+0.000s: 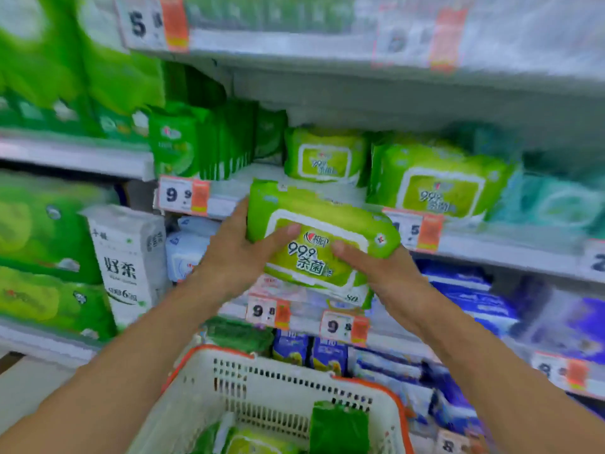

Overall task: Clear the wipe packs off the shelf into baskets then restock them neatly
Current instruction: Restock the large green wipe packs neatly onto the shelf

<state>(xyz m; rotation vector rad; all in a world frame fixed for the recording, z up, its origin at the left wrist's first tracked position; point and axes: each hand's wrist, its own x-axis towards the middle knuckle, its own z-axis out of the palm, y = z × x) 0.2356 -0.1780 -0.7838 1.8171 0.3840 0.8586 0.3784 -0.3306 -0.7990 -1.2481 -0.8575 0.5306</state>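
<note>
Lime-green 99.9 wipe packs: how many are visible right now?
4 clearly. One pack is held by both hands; two lie on the shelf; one lies in the basket. More may be hidden behind them.

Open gap on the middle shelf (510, 247), between the dark green upright packs (209, 142) at left and the two lime wipe packs (327, 155) standing at the back and right. The wipe pack (314, 237) gripped by the left hand (235, 253) and right hand (386, 273) sits in front of this gap, just beside the shelf's price tags (183, 194). The shelf above (360, 77) limits headroom. Below, the basket (294, 388) mouth is open toward the near side; a dark green pack (339, 427) and a lime pack (255, 444) occupy its floor.
</note>
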